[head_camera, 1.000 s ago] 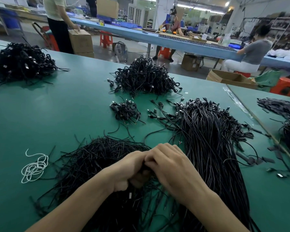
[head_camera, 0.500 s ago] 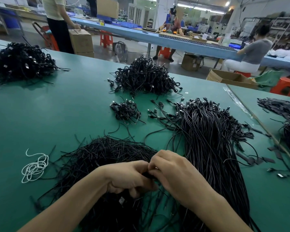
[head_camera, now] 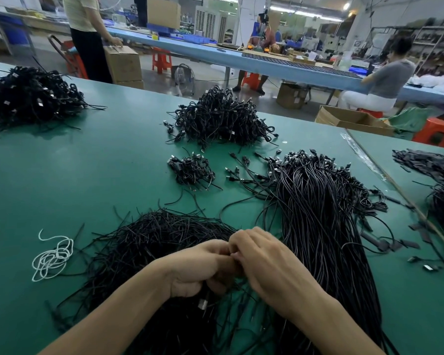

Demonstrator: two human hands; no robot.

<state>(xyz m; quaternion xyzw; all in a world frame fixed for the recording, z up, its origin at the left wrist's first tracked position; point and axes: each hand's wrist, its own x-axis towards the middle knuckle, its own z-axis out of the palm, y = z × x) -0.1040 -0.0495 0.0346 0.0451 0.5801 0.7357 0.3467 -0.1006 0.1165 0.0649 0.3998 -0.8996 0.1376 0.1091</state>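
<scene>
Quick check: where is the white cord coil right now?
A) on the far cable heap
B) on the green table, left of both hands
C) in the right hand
B: the white cord coil lies by itself on the green table, left of the left hand.

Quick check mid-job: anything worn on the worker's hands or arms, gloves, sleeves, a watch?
Nothing worn: the left hand and right hand are bare, without gloves, rings or watch. The forearms are bare too; no sleeve in view.

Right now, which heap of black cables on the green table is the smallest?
The little bundle at mid-table, just in front of the big coiled heap; every other heap is far larger.
</scene>
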